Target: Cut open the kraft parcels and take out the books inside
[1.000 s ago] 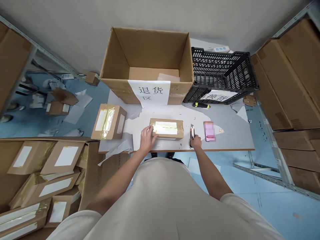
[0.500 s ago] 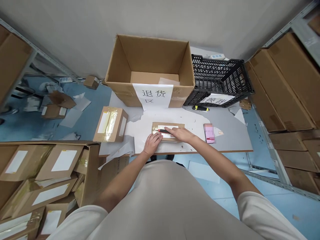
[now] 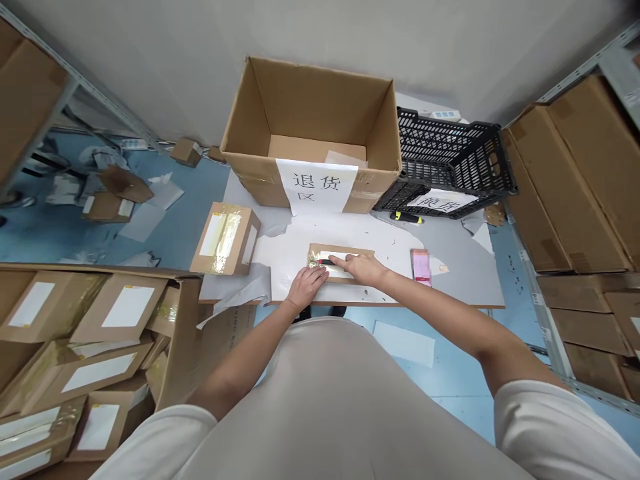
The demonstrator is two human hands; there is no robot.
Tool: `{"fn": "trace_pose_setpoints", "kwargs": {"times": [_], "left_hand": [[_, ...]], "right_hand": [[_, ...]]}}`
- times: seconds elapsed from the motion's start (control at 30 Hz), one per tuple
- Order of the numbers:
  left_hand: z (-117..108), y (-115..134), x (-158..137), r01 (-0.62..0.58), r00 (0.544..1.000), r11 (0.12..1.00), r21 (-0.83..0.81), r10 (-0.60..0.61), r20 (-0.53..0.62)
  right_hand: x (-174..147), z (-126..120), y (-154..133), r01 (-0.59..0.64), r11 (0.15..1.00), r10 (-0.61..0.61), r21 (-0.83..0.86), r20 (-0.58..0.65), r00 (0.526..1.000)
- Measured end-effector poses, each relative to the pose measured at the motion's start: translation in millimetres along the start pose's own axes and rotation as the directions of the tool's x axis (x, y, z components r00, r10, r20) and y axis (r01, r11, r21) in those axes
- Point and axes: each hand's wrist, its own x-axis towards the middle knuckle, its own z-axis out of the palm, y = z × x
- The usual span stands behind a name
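Observation:
A small flat cardboard box (image 3: 367, 255) with a white label and clear tape lies on the paper-covered table in front of me. My left hand (image 3: 306, 287) rests on its near left part, fingers stretched out over the top. My right hand (image 3: 365, 269) is closed round a black and red utility knife (image 3: 327, 262), held low over the label with the index finger laid along it. The knife's red end points left toward my left fingers; I cannot make out the blade. Part of the label is hidden under my hands.
Behind stands a large open carton (image 3: 310, 150), beside a black plastic crate (image 3: 450, 167). A yellow-black cutter (image 3: 407, 218) and a phone (image 3: 421, 267) lie to the right. A taped box (image 3: 227, 240) sits left; a bin of boxes (image 3: 183, 333) is at lower left.
The head view has shifted a little, moving the back items rightward. My right hand and the knife have slid slightly left along the small box; my left hand stays on it.

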Motion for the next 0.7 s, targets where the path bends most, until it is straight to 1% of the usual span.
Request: {"fn": "trace_pose_setpoints", "kwargs": {"times": [0.07, 0.17, 0.33, 0.5, 0.6, 0.7], "left_hand": [[-2, 1, 0, 0.029, 0.999, 1.000, -0.013, -0.028, 0.042], [-3, 3, 1, 0.071, 0.995, 0.996, -0.051, -0.067, 0.074], [-2, 4, 1, 0.084, 0.994, 0.995, -0.048, -0.081, 0.068], [-1, 5, 3, 0.102, 0.992, 0.994, -0.040, -0.099, 0.072], [-2, 7, 6, 0.108, 0.990, 0.994, -0.015, -0.106, 0.095], [-7, 8, 9, 0.121, 0.985, 0.993, -0.009, -0.119, 0.122]], "right_hand": [[-8, 1, 0, -0.030, 0.999, 0.030, -0.025, 0.013, 0.999], [-23, 6, 8, -0.082, 0.996, 0.083, -0.043, 0.024, 0.996], [-60, 18, 35, -0.149, 0.988, 0.151, -0.051, 0.039, 0.988], [-96, 33, 56, -0.243, 0.966, 0.250, -0.087, 0.082, 0.965], [-115, 48, 71, -0.284, 0.958, 0.286, -0.041, 0.058, 0.956], [-139, 67, 92, -0.346, 0.934, 0.345, 0.085, 0.031, 0.938]]}}
